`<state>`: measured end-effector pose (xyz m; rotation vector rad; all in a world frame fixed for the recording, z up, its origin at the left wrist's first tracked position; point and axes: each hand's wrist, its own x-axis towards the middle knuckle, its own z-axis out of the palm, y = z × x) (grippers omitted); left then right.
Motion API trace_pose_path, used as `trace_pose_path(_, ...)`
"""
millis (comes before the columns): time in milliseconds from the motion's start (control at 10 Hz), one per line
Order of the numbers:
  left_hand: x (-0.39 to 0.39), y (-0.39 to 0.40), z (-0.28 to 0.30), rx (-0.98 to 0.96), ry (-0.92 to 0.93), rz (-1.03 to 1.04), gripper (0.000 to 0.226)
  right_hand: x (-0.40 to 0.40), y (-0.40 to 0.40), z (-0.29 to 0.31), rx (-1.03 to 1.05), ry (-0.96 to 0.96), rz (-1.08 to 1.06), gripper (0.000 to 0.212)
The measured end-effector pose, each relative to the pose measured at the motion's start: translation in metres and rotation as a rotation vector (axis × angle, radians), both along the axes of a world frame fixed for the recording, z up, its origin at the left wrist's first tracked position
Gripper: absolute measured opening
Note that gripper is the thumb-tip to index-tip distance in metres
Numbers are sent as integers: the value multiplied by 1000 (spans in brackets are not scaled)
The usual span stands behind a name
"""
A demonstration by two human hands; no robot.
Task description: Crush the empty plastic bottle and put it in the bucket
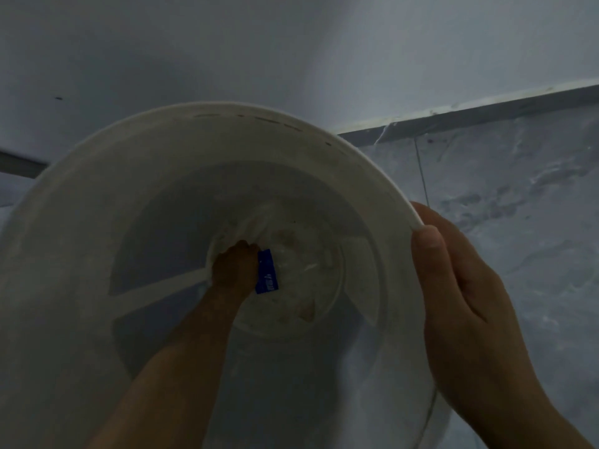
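Note:
A large white plastic bucket (136, 176) fills most of the head view, seen from above. My left hand (235, 268) reaches deep inside, down at the bucket's bottom, with its fingers closed around a clear crushed plastic bottle (293, 270) with a blue label. The bottle lies against the bucket's floor. My right hand (460, 306) grips the bucket's rim on the right side, thumb inside the rim and fingers outside.
A grey marbled floor (518, 222) lies to the right of the bucket. A dark skirting strip (486, 116) runs along the base of a pale wall (291, 43) behind it. The light is dim.

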<state>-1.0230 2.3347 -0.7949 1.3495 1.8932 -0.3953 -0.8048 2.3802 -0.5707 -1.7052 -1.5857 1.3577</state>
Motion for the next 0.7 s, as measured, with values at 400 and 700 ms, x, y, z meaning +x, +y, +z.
trace_pose_path(400,7,-7,12,97,-23,149,35,1,-1,-2,6,25,-17,31)
trace_pose_path(700,24,-37,118,185,-178,246,30,-3,3,3,-18,-18,27,43)
